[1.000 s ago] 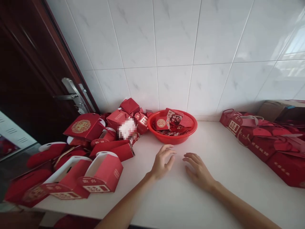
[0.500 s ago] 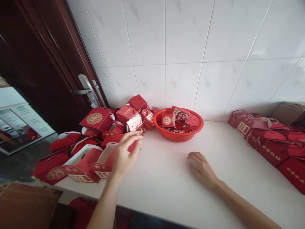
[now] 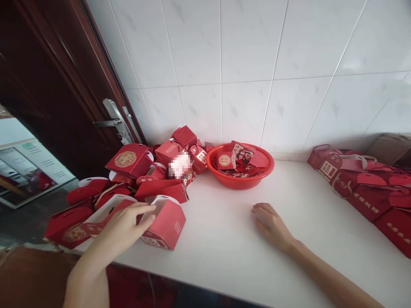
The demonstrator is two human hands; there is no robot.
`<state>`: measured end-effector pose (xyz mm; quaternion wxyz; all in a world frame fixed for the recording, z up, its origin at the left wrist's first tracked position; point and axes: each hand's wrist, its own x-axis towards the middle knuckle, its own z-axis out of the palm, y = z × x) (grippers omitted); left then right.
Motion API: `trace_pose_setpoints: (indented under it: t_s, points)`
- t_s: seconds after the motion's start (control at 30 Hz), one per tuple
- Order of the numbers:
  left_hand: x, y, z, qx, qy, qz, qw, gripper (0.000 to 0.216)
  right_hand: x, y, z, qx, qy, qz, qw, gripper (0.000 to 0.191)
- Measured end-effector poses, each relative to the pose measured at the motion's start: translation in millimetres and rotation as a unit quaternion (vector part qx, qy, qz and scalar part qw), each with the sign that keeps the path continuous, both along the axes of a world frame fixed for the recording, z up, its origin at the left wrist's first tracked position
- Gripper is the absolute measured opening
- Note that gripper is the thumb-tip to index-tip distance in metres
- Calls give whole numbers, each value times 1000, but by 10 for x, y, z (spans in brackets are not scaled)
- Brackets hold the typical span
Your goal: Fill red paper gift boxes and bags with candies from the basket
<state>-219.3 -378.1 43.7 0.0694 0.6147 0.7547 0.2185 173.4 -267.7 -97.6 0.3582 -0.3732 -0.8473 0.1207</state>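
Observation:
My left hand (image 3: 123,224) reaches to the left pile and lies with fingers stretched over an open red gift box with a white inside (image 3: 165,222), touching its top edge. That box stands tilted at the front of the white counter (image 3: 224,248). My right hand (image 3: 271,224) rests palm down on the counter, fingers loosely curved, with nothing in it. A red plastic basin (image 3: 240,179) holding red packets and small sweets sits by the wall behind both hands.
A heap of red gift boxes (image 3: 138,171) fills the counter's left end beside a dark wooden door (image 3: 54,85) with a metal handle (image 3: 111,117). Flat red bags (image 3: 369,188) lie stacked at the right, with a cardboard box (image 3: 390,147) behind them. White tiles (image 3: 250,64) back the counter.
My left hand swung from the middle of the counter to the left pile and came down on the open red box, which now sits turned and nearer the front. My right hand stayed put.

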Motion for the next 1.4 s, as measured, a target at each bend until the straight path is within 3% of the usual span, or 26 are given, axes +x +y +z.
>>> trace_pose_setpoints:
  t_s: [0.13, 0.33, 0.47, 0.63, 0.73, 0.83, 1.0, 1.13, 1.23, 1.4]
  points:
    - [460, 131, 10, 28, -68, -83, 994, 41, -6, 4, 34, -35, 23, -18, 999, 21]
    - [1274, 631, -23, 37, -87, -239, 966, 38, 76, 23, 146, -66, 131, -108, 983, 33]
    - [1688, 906, -132, 49, -87, -271, 958, 44, 154, -45, 295, -19, 178, -102, 979, 43]
    - [2036, 1041, -241, 41, -87, -311, 946, 49, 152, -170, 443, 49, 108, -49, 992, 44]
    - [2115, 1082, -281, 15, -100, -321, 942, 55, 139, -187, 441, 34, 88, -82, 992, 41]
    - [2090, 1136, -351, 21, -123, -323, 938, 62, 142, -184, 438, -19, 129, -135, 982, 42]
    - [1959, 1212, -496, 16, -151, -322, 934, 67, 166, -179, 504, -126, 273, -200, 932, 34]
    - [1898, 1207, -551, 3, -175, -323, 930, 71, 208, -129, 502, -185, 329, -224, 899, 31]
    - [1886, 1194, -531, 9, -201, -345, 917, 64, 221, -101, 476, -203, 341, -223, 890, 29]
    - [1799, 1378, -362, 31, -262, -331, 906, 52, 204, -132, 467, -158, 337, -184, 910, 29]
